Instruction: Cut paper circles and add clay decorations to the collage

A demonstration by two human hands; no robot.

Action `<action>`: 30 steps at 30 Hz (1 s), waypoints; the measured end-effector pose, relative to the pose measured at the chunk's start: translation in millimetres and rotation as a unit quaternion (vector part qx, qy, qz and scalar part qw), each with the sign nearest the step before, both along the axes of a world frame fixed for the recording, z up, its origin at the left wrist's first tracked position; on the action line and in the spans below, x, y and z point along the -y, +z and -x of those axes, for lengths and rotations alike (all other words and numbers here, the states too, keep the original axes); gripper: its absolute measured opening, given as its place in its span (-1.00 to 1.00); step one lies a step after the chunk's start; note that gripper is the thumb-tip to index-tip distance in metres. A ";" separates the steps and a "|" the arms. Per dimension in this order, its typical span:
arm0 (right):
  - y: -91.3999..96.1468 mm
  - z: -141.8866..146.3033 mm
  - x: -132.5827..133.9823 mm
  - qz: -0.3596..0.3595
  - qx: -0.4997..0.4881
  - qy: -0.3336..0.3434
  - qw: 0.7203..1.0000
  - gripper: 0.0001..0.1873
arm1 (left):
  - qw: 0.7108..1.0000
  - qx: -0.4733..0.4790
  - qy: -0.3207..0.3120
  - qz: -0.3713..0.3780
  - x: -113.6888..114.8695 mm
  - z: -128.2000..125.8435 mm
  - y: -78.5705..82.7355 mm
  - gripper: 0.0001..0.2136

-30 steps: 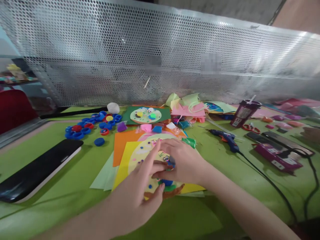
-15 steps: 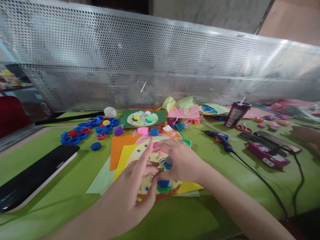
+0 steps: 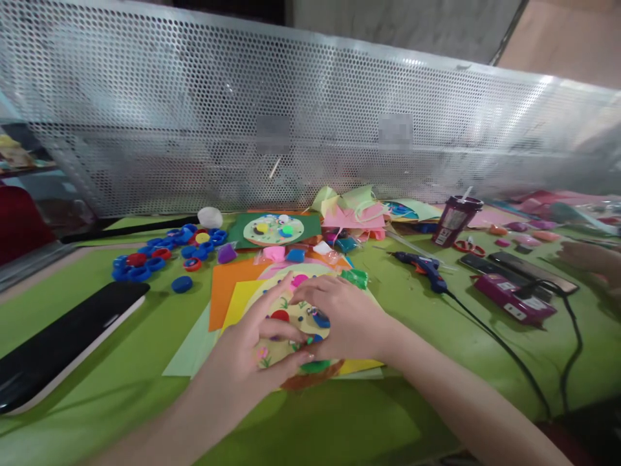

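Observation:
A cream round disc [image 3: 266,292] decorated with coloured clay lies before me on stacked coloured paper. It carries a red round piece [image 3: 280,316], a pink round piece [image 3: 299,280], small flowers and a brown strip [image 3: 313,378] along its near edge. Over its left part is my left hand [image 3: 247,346], thumb and a finger closing at a small green bit of clay [image 3: 309,340]. My right hand [image 3: 344,317] arches over the disc's right side, fingers curled and thumb meeting the left thumb. Its palm side is hidden, so anything in its grasp cannot be seen.
Blue and red bottle caps [image 3: 155,255] and a black case [image 3: 68,343] lie left. Behind is another decorated disc [image 3: 272,229] on green card. A glue gun [image 3: 422,266], scissors [image 3: 469,246], a cup [image 3: 456,221], phones and a corded purple box [image 3: 514,299] stand right. Another person's hand [image 3: 589,255] is far right.
My hands have shifted slightly, uncovering the red piece and a pink flower on the disc. A grey round piece near my right hand is now out of sight. The view has moved a little.

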State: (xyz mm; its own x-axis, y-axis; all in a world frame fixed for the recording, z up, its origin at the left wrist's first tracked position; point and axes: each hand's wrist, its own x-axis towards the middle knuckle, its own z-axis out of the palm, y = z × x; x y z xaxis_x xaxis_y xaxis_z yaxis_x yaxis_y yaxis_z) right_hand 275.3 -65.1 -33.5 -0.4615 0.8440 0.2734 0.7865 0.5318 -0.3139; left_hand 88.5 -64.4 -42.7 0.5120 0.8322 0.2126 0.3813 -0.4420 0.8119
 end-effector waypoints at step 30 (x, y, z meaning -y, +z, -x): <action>-14.2 8.0 -3.8 -0.113 -0.022 0.063 0.991 -0.63 | 0.994 0.028 0.065 -0.086 -7.1 0.9 0.1 -0.87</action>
State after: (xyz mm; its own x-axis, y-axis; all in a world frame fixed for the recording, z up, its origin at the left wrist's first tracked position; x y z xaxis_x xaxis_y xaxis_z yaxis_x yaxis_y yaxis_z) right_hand 267.2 -61.4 -47.7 -0.5435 0.6947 0.4711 0.6971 0.6862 -0.2077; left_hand 87.6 -57.3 -42.6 0.3857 0.8400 0.3817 0.4010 -0.5252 0.7506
